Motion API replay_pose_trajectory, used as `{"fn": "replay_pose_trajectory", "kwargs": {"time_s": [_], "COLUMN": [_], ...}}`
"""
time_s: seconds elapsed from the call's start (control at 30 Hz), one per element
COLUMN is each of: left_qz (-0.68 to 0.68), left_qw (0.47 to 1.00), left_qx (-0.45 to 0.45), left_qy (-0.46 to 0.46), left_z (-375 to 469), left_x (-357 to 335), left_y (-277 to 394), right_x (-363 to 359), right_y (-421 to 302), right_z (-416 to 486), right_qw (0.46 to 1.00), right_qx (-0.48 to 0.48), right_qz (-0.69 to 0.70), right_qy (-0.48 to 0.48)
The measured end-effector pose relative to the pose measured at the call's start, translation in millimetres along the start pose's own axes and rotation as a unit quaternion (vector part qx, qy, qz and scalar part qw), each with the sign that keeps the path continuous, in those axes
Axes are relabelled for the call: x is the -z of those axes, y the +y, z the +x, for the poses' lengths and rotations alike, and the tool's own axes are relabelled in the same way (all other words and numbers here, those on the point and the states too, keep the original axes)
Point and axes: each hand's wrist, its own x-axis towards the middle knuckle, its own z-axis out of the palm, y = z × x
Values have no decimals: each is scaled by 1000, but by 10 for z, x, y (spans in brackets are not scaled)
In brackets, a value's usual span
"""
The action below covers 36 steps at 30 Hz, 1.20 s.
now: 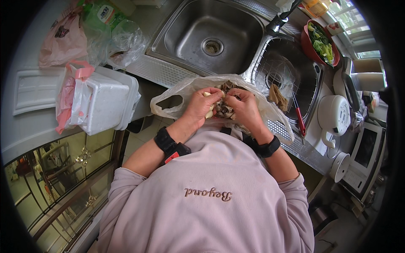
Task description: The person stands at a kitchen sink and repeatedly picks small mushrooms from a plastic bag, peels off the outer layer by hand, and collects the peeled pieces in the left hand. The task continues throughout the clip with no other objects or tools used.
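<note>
A white plastic bag [190,85] lies spread at the counter's edge before me, with garlic bulbs and dry skins [225,110] inside. Over its left part, my left hand [202,102] holds several peeled garlic cloves [208,114] in its palm and fingers. My right hand [242,102] meets it over the bag, its thumb and fingertips at a pale clove [223,94] that the left fingertips also pinch. Whether the right fingers grip that clove or only its skin cannot be told. Both wrists wear black bands.
Beyond the bag are a steel sink basin [218,19] and a smaller one with a wire rack [262,57], a red-handled strainer [300,118] and a brown cloth [278,98]. A red bowl of greens [305,44] stands far right, a white kettle [333,114] nearer, a white foam box [109,98] left.
</note>
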Motion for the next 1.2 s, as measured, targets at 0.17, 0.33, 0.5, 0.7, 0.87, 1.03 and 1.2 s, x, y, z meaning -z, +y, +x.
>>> {"fn": "replay_pose_trajectory", "kwargs": {"time_s": [0.17,0.33,0.5,0.7,0.87,1.03,1.2], "left_qz": [-28,-43,2,56,64,1,-72], "left_qw": [998,997,999,998,997,999,995], "left_qx": [-23,-13,36,-1,-9,36,54], "left_qy": [-50,-69,-32,-24,-34,-28,-44], "left_z": [3,11,2,-21,-30,-30,3], "left_x": [20,18,-2,-20,-24,-16,17], "left_y": [-4,4,22,9,33,25,0], "right_x": [120,189,62,21,50,41,43], "right_y": [-16,30,85,67,80,62,-22], "right_z": [11,46,16,-1,13,22,-21], "right_qw": [954,916,997,961,999,985,977], "right_qx": [-163,-207,44,166,-1,-110,-124], "right_qz": [232,314,-53,-211,-23,136,171], "right_qy": [-95,-139,32,72,36,12,-5]}}
